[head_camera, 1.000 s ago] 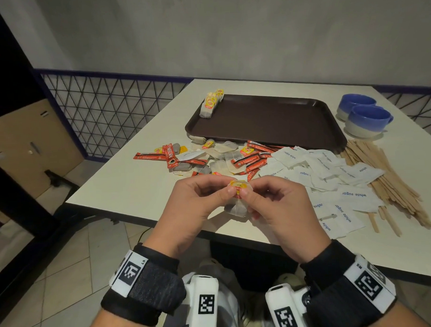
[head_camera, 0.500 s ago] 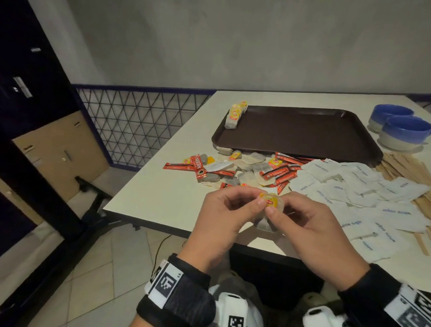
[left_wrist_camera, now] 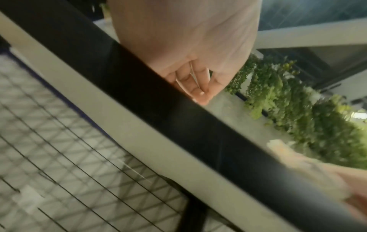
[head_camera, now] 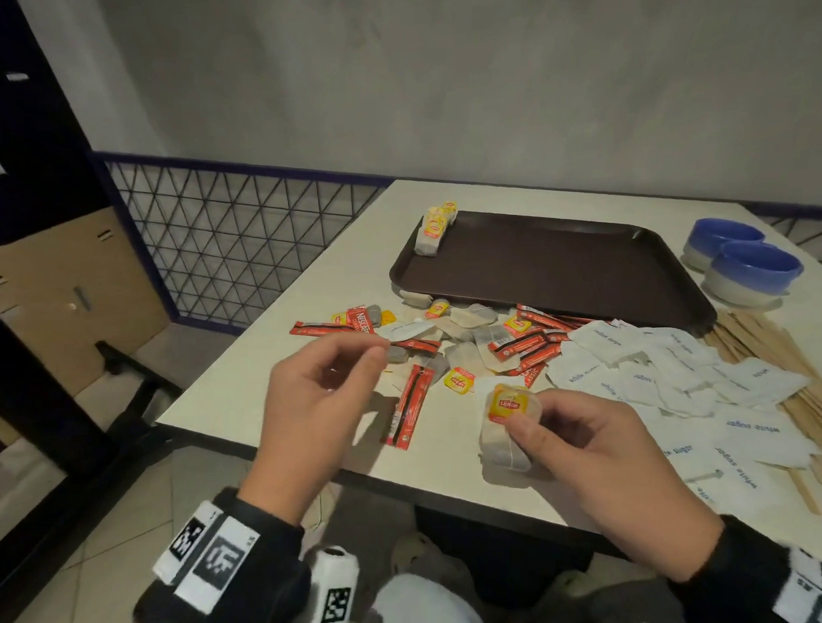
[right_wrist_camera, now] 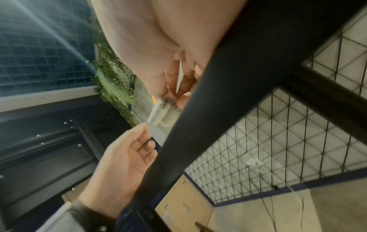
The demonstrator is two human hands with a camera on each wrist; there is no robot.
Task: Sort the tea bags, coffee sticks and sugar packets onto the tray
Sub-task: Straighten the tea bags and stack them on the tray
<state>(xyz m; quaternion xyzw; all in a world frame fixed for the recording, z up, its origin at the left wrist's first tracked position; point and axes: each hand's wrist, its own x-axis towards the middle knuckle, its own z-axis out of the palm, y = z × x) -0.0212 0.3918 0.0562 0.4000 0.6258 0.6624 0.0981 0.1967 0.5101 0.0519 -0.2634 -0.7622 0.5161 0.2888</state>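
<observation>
My right hand (head_camera: 596,458) pinches a Lipton tea bag (head_camera: 508,424) between thumb and fingers, over the near edge of the table (head_camera: 244,387). Its yellow tag lies folded against the top of the pouch, facing up at me, and the pouch hangs down from my thumb toward the tabletop. From the right wrist view I see the same bag end-on, poking out past my fingertips.

My left hand (head_camera: 319,407) is apart from the bag, off to its left, with the fingers loosely curled and thumb near the forefinger tip. A thin thread seems to run across the palm in the left wrist view, but I cannot tell whether the fingers truly grip it.

Just beyond my hands lies the mixed heap: red Nescafe coffee sticks (head_camera: 522,344), more tea bags, and one coffee stick (head_camera: 410,407) lying lengthwise between my two hands. To the right of my pinch the white sugar packets (head_camera: 672,372) spread out, touching and overlapping. Beyond the heap sits the brown tray (head_camera: 561,264), with a small row of sorted tea bags (head_camera: 436,229) propped at its far left corner. Further right of the sugar lie wooden stirrers (head_camera: 783,359), and two blue bowls (head_camera: 743,264) stand beside the tray's right end.
</observation>
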